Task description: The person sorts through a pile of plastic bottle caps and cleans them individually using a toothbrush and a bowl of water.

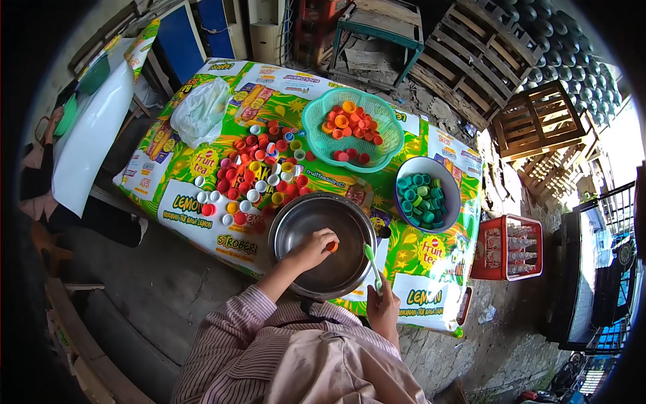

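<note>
Over the steel basin, my left hand pinches an orange bottle cap. My right hand, at the basin's right side, is closed around a light green and white toothbrush that points up with its head near the rim. Loose bottle caps in red, white and yellow lie spread behind and left of the basin. A mint green scalloped basket holds orange and red caps. Green caps fill the bottom of a white bowl at the right.
A crumpled plastic bag lies at the table's back left. The printed tablecloth covers the table. On the floor to the right stands a red crate of bottles. Wooden pallets lean behind. Someone sits at the far left.
</note>
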A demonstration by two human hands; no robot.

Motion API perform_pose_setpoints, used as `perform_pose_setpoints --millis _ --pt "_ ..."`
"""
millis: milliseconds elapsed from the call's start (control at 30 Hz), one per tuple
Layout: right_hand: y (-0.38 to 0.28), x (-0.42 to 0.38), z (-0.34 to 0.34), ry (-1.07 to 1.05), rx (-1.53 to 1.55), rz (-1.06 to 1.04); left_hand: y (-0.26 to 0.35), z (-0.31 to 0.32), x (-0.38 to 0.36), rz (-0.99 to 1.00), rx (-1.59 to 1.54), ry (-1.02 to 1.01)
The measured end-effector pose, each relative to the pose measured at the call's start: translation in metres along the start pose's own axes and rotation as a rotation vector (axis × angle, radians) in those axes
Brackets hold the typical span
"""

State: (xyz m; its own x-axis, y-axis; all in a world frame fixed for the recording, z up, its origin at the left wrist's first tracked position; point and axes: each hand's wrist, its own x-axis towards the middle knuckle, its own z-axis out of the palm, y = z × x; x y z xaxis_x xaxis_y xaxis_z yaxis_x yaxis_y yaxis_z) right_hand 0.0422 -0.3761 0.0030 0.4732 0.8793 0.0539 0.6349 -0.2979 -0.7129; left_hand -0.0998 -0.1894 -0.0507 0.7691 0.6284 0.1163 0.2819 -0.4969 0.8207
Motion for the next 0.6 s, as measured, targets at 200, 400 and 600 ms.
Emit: perform_pose_setpoints --millis 200,400,600 --pt "0.002 -0.008 -0.001 0.017 0.032 0.013 -0.005 0.002 0.000 -0.027 0.049 -0.017" --pt "-0.001 -0.007 -0.005 0.017 0.016 0.001 -0.008 0.000 -0.002 -0.049 0.121 -0.028" --pt "0.000 -0.004 -0.001 -0.034 0.052 0.017 -0.010 -0.005 -0.006 -0.023 0.312 0.064"
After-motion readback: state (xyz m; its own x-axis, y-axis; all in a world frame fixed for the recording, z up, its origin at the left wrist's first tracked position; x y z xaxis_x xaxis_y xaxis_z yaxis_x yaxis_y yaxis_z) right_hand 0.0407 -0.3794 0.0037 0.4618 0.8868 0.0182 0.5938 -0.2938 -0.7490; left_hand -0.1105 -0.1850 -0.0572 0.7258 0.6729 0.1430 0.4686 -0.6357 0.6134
